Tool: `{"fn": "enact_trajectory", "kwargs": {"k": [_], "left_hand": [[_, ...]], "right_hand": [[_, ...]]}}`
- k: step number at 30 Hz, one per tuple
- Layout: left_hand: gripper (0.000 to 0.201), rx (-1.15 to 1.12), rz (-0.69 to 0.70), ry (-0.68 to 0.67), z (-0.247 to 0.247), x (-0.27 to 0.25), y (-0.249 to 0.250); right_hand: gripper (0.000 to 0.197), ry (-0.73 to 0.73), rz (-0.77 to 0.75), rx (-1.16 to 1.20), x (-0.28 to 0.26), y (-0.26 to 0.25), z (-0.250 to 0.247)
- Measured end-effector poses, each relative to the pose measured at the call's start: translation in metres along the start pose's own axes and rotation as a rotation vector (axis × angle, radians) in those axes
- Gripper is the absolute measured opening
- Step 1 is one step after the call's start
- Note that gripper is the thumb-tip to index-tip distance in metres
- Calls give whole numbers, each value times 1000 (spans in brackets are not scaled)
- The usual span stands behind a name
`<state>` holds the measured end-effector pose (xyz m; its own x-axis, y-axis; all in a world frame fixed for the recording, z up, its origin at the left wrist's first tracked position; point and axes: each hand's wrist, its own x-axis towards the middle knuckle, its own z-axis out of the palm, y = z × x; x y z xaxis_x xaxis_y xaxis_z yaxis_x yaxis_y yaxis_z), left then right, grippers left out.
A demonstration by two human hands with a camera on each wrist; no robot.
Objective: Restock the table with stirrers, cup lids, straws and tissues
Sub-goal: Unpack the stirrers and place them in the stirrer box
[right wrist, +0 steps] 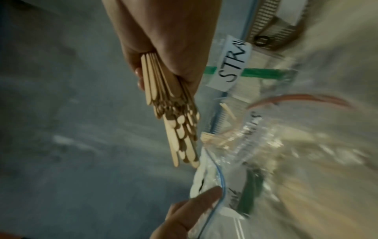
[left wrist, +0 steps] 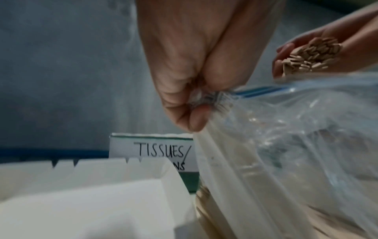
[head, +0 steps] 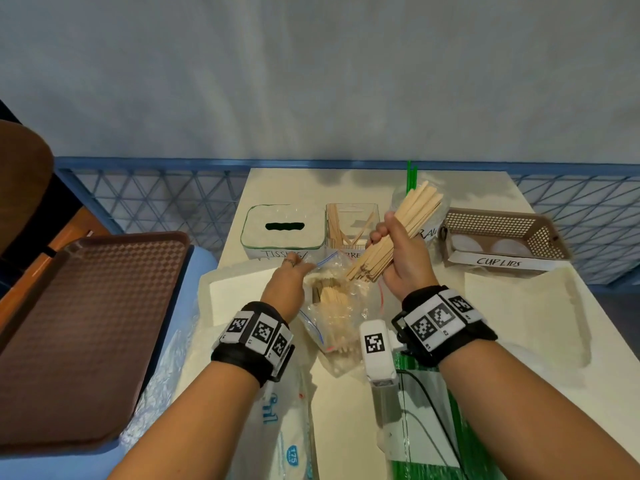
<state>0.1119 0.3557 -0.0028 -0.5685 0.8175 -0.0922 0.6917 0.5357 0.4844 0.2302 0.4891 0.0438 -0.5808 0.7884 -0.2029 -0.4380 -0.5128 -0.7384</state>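
Observation:
My right hand [head: 391, 247] grips a thick bundle of wooden stirrers [head: 398, 230], raised above the table and tilted up to the right; the bundle [right wrist: 171, 113] also shows in the right wrist view. My left hand [head: 294, 268] pinches the blue-zip rim of a clear plastic bag [head: 332, 306] that holds more stirrers; the pinch [left wrist: 200, 103] is plain in the left wrist view. Behind stand the tissue box [head: 282, 230], a clear stirrer holder [head: 348, 226] with a few stirrers, the straw container [right wrist: 235, 64] and a brown cup lids basket [head: 502, 237].
A brown tray [head: 86, 334] lies on a blue surface at the left. White tissue stacks [head: 239, 292] sit by the left hand. Green straws in a packet [head: 433, 427] and a tissue pack [head: 287, 438] lie near the front edge. A blue railing [head: 156, 195] runs behind the table.

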Motion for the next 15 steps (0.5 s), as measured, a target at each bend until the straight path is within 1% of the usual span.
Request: {"fn": "enact_trajectory", "kwargs": {"k": [1, 2, 3, 4, 5, 6, 7, 9, 10, 12, 13, 15], "left_hand": [[53, 31, 0, 41, -4, 1, 2], [43, 10, -8, 105, -10, 1, 7], [34, -72, -23, 172, -17, 0, 15], [32, -192, -36, 224, -25, 1, 25], [34, -325, -57, 238, -33, 2, 35], [38, -484, -103, 208, -41, 3, 45], [42, -684, -175, 143, -47, 5, 54], [50, -1066, -370, -57, -55, 9, 68], [54, -1186, -439, -159, -57, 11, 72], [60, -1280, -493, -341, -57, 13, 77], [61, -1305, -494, -395, -57, 13, 80], [57, -1375, -484, -419, -59, 13, 86]], "right_hand": [[8, -22, -22, -22, 1, -4, 4], [8, -47, -43, -47, 2, -8, 9], [7, -69, -66, -77, 2, -11, 14], [7, -89, -93, -107, 3, -14, 19], [6, -108, -124, -139, 2, -18, 25], [7, -129, -161, -175, 2, -21, 30], [8, -151, -204, -222, 0, -24, 36], [11, -194, -294, -328, -2, -29, 47], [11, -214, -329, -372, -2, -30, 51], [6, -250, -355, -422, -4, -29, 55], [6, -266, -353, -437, -4, -28, 56], [11, -285, -342, -481, -6, -25, 57]]}}
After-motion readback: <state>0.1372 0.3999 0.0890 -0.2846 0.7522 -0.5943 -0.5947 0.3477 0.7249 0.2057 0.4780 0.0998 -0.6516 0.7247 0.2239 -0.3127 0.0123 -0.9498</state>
